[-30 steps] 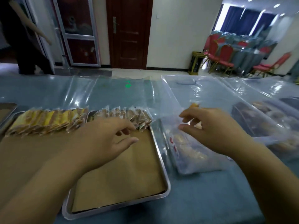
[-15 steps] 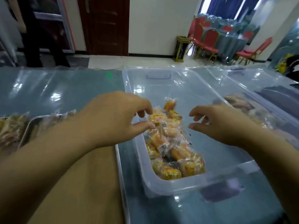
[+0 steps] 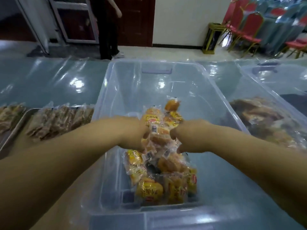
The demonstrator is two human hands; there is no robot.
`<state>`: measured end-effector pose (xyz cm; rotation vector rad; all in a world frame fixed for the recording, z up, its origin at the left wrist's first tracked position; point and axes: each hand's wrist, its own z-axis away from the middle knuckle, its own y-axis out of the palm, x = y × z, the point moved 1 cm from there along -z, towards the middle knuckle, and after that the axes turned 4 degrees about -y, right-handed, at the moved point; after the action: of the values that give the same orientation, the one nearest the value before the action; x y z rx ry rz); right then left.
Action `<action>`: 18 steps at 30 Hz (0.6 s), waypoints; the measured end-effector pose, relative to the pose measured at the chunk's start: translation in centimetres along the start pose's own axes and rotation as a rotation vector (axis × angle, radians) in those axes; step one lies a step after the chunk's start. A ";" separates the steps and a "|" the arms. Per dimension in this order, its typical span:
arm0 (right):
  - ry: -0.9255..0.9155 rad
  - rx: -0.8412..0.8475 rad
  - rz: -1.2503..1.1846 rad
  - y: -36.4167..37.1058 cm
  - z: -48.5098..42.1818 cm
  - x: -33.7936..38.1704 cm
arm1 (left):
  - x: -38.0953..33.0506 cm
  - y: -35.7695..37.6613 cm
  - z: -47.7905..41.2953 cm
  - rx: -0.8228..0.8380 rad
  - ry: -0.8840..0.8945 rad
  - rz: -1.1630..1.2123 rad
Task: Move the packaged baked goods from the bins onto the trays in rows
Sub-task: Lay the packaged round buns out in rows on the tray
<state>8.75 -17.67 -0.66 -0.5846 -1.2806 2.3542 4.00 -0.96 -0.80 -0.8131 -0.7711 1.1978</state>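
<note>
A clear plastic bin (image 3: pixel 186 83) stands in front of me with a pile of yellow-wrapped small breads (image 3: pixel 159 173) in its middle. Both my hands reach down into that pile. My left hand (image 3: pixel 134 133) closes its fingers on wrapped breads at the pile's top left. My right hand (image 3: pixel 187 138) closes on wrapped breads at the top right. The fingertips of both are hidden among the wrappers. To the left lies a metal tray (image 3: pixel 15 130) lined with brown paper, with a row of packaged brownish pastries (image 3: pixel 59 120) along its far edge.
A second clear bin (image 3: pixel 269 123) with darker packaged pastries stands to the right. Another tray with packets (image 3: pixel 8 117) shows at the far left. The table is under shiny plastic sheeting. A person (image 3: pixel 108 27) stands beyond the table; red chairs are at the back right.
My view swung from the tray to the bin. Both hands went from hovering above the pile down into it, and their fingers closed on wrapped breads.
</note>
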 end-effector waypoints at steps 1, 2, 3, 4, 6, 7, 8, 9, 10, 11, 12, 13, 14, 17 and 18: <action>-0.019 0.013 0.008 0.3 -0.7 0.1 | -0.2 0.0 -0.5 0.045 -0.031 -0.017; -0.025 0.019 0.009 0.7 -1.2 0.2 | -0.2 -0.1 -1.0 0.083 -0.060 -0.036; -0.025 0.014 0.017 1.1 -1.6 0.3 | -0.2 -0.3 -1.5 0.111 -0.086 -0.056; -0.025 0.003 0.035 1.6 -2.1 0.5 | -0.1 -0.6 -2.1 0.131 -0.111 -0.075; -0.031 -0.014 0.029 2.6 -2.7 0.9 | 0.2 -1.1 -3.5 0.137 -0.147 -0.097; -0.032 -0.010 0.013 3.1 -2.9 1.1 | 0.3 -1.4 -4.2 0.113 -0.156 -0.087; -0.030 -0.008 -0.001 3.5 -3.2 1.1 | 0.3 -1.6 -5.0 0.076 -0.159 -0.060; -0.026 -0.014 -0.012 3.8 -3.5 1.1 | 0.2 -1.7 -5.8 0.036 -0.156 -0.017; -0.019 -0.025 -0.025 4.0 -3.7 1.0 | 0.1 -1.6 -6.6 -0.001 -0.146 0.038; -0.011 -0.032 -0.038 4.1 -3.8 0.9 | -0.1 -1.6 -7.4 -0.026 -0.134 0.080; -0.008 -0.024 -0.051 4.2 -3.9 0.8 | -0.5 -1.4 -8.0 -0.036 -0.121 0.101; -0.006 0.000 -0.056 4.2 -3.9 0.7 | -0.9 -1.2 -8.6 -0.035 -0.106 0.104; -0.003 0.031 -0.055 4.3 -4.0 0.6 | -1.3 -0.8 -9.1 -0.034 -0.090 0.093; 0.041 0.088 -0.072 3.9 -4.1 0.6 | -2.1 0.3 -10.2 -0.012 -0.068 0.025; 0.062 0.099 -0.085 3.8 -4.3 0.4 | -2.0 0.7 -10.3 0.008 -0.081 0.024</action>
<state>10.15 -16.43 -6.05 -0.5565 -1.1321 2.2972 12.14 -4.17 -6.72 -0.7732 -0.8243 1.2610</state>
